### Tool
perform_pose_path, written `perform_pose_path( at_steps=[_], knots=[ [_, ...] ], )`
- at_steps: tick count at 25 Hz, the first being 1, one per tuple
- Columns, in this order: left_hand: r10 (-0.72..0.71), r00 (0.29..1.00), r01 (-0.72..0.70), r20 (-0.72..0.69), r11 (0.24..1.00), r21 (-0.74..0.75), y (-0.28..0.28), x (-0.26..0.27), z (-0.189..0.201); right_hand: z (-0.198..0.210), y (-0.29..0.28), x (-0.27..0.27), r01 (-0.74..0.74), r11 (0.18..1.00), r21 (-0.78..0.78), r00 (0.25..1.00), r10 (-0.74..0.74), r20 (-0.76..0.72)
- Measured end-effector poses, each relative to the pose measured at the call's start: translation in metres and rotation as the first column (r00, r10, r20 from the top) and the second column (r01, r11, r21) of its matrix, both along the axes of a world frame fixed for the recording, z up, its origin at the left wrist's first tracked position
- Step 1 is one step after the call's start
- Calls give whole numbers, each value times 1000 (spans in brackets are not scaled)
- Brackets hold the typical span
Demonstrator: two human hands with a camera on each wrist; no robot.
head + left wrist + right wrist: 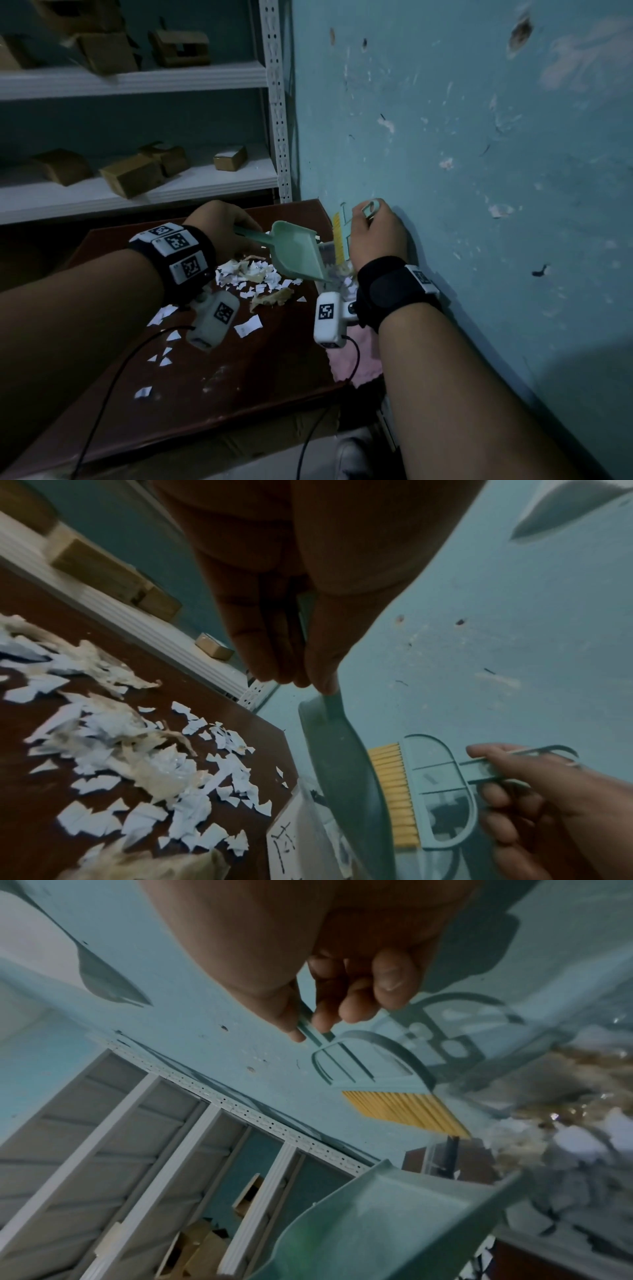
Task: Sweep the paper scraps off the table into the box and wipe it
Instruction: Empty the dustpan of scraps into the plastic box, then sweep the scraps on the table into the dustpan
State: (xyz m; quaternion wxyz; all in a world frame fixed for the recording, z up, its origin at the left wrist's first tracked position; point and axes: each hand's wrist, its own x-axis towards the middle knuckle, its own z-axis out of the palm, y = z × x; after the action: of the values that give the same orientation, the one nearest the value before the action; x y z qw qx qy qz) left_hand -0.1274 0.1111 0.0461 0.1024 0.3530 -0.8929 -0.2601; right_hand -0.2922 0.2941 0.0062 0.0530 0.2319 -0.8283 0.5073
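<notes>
Both hands are busy with tools: the left hand (219, 226) has its fingers and thumb wrapped round the handle of a mint-green dustpan (296, 251), and the right hand (375, 233) pinches the thin handle of a small brush (428, 791) with yellow bristles. Nearest the person lie a few stray paper scraps (248, 325) on the dark brown table (239, 383), with a pink cloth (356, 359) at the right edge under the right wrist. Farther in, the main heap of white scraps, mixed with some crumpled tan bits, sits just left of the dustpan. The pan is lifted clear of the tabletop and tilted mouth-down over a clear box (308, 829) at the table's right edge, beside the wall; the brush bristles stand just beside the pan's rim. The scraps look feather-light and flat, so they should slide easily but may scatter or cling to the wood; they are best gathered with the bristles rather than picked up. The pan and brush look stiff, light plastic, best held by their handles as now. The blue wall (479, 137) crowds the right hand closely, leaving little swing room. Beyond the table stand white shelves (137, 192) bearing small cardboard boxes (132, 174), well apart from the work.
</notes>
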Motion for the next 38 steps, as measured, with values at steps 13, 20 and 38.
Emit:
perform_pose_path(
  at_steps=[13, 20, 38],
  knots=[
    [341, 924, -309, -173, 932, 189, -28, 148, -26, -20, -18, 47, -169, 984, -61, 976, 176, 129],
    [451, 883, -399, -128, 866, 300, -39, 208, -54, -24, -49, 87, -307, 949, 65, 948, 300, 103],
    [714, 595, -416, -370, 667, 618, -97, 295, -105, -76, -148, 197, -930, 358, 82, 354, 814, 460]
  ],
)
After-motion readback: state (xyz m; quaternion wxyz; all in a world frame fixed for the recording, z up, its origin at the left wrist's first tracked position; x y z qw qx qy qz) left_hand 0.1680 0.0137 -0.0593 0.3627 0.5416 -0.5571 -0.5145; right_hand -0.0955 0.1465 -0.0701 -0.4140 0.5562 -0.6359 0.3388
